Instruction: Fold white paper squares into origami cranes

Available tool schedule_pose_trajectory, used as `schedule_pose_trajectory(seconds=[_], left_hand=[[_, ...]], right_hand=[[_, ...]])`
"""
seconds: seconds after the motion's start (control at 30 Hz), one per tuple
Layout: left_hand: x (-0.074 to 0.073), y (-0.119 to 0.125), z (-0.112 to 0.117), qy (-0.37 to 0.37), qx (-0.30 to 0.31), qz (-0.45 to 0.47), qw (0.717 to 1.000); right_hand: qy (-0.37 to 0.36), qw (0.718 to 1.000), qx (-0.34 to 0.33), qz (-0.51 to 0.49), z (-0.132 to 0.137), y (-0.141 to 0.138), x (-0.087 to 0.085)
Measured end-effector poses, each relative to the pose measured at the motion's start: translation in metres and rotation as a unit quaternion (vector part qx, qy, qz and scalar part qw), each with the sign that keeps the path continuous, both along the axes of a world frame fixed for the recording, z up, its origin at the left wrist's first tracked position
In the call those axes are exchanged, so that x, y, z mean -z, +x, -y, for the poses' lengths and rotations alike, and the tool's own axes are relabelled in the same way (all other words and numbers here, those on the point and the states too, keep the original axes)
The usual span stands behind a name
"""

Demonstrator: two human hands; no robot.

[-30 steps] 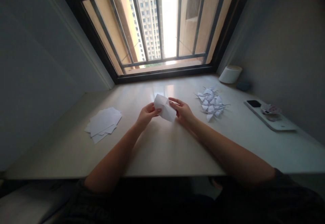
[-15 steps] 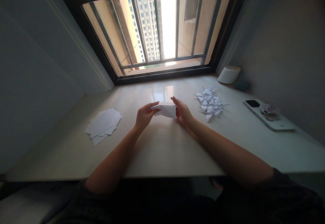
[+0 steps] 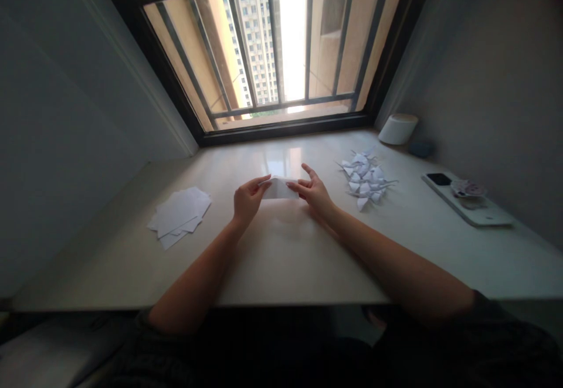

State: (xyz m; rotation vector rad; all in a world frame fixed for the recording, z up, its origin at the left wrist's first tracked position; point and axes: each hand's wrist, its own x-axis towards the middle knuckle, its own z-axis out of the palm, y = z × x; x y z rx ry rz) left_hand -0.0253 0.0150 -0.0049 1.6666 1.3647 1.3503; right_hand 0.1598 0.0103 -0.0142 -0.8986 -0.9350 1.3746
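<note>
Many folded papers (image 3: pixel 365 178) and a phone (image 3: pixel 484 213) lie right of my right hand (image 3: pixel 315 193), loose sheets (image 3: pixel 178 215) left of my left hand (image 3: pixel 247 201); both pinch a white paper (image 3: pixel 280 190) over the pale tabletop (image 3: pixel 290 265), before a barred window (image 3: pixel 273 42).

Left hand (image 3: pixel 248 201) pinches level, right hand (image 3: pixel 315 191) pinches with index finger raised.

Table (image 3: pixel 281 265) ran open between the forearms (image 3: pixel 204 268), from front edge up to the paper (image 3: pixel 280 190). Left hand (image 3: pixel 248 200) had a gap before the sheet stack (image 3: pixel 178 215). Outward from right hand (image 3: pixel 317 193), folded-paper pile (image 3: pixel 365 180) blocked, phone (image 3: pixel 484 217) beyond. Window frame (image 3: pixel 285 132) capped reach at back.
</note>
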Motion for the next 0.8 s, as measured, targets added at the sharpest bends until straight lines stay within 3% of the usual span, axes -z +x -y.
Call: schedule_pose_trajectory(seconds=[0.17, 0.3, 0.4, 0.53, 0.8], left_hand=[[0.0006, -0.0018, -0.0008, 0.033, -0.019, -0.052, 0.998], [-0.0028, -0.0026, -0.0023, 0.112, -0.093, -0.125, 0.981], [-0.0047, -0.0028, -0.0029, 0.139, -0.064, -0.125, 0.980], [-0.0041, -0.0006, -0.0009, 0.112, 0.011, -0.057, 0.992], [-0.0031, 0.0012, 0.0031, 0.038, -0.002, -0.002, 0.999]], right_hand=[[0.001, 1.000, -0.015, -0.003, 0.0010, -0.0010, 0.0006], [0.024, 0.999, -0.023, 0.004, 0.0007, -0.0014, 0.0026], [0.037, 0.999, -0.028, 0.014, 0.0010, -0.0017, 0.0036], [0.038, 0.999, -0.031, 0.013, 0.0018, -0.0021, 0.0036], [0.036, 0.999, -0.038, 0.012, 0.0043, -0.0023, 0.0000]])
